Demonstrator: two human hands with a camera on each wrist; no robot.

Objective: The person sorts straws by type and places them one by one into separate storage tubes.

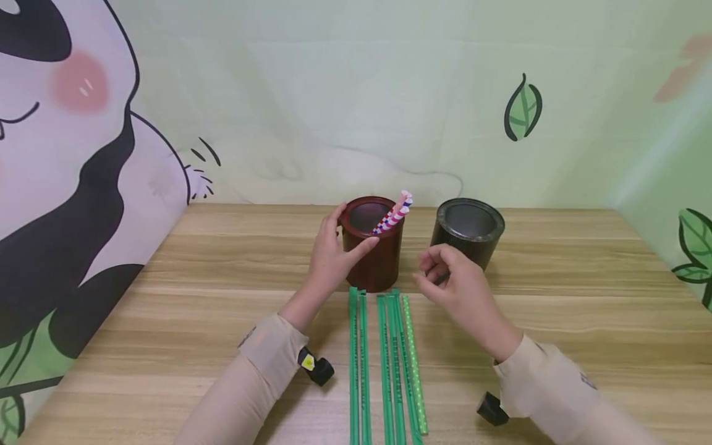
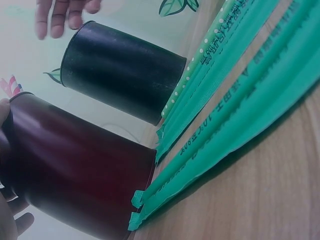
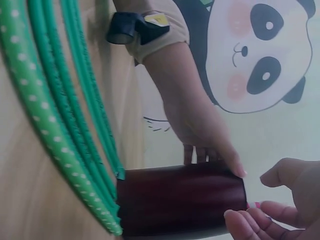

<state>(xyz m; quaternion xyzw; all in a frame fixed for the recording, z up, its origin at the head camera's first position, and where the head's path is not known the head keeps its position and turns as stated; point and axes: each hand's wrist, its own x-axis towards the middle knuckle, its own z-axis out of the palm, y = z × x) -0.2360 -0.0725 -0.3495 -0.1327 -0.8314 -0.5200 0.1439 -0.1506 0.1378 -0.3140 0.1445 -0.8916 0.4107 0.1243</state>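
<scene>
We see the red-brown canister [image 1: 371,262] standing upright, its axis vertical and its mouth facing up. A few patterned straws [image 1: 396,215] lean in it, their tops poking out over the right side of its rim. Our left hand [image 1: 334,250] grips the canister from its left, thumb across the near side close to the rim and the other fingers round the far side.

Our right hand [image 1: 458,281] is to the right of the canister and apart from it, the fingers loosely bent and holding nothing. The relation that counts, we judge, is between these fingers and the green dotted straw [image 1: 414,364]: its far end lies just left of and below them, near the canister's foot, and its long axis runs from there back toward us. Our right hand is the nearer one to it.

Left of that straw, in front of the canister, green wrapped straws [image 1: 353,371] lie roughly parallel on the desk [image 1: 250,247], far ends close to the canister's base; we cannot tell whether any touch it. Right of the canister stands a black canister [image 1: 483,250], upright, partly behind our right hand. Beyond the canister is a pale green backdrop [image 1: 334,93].
</scene>
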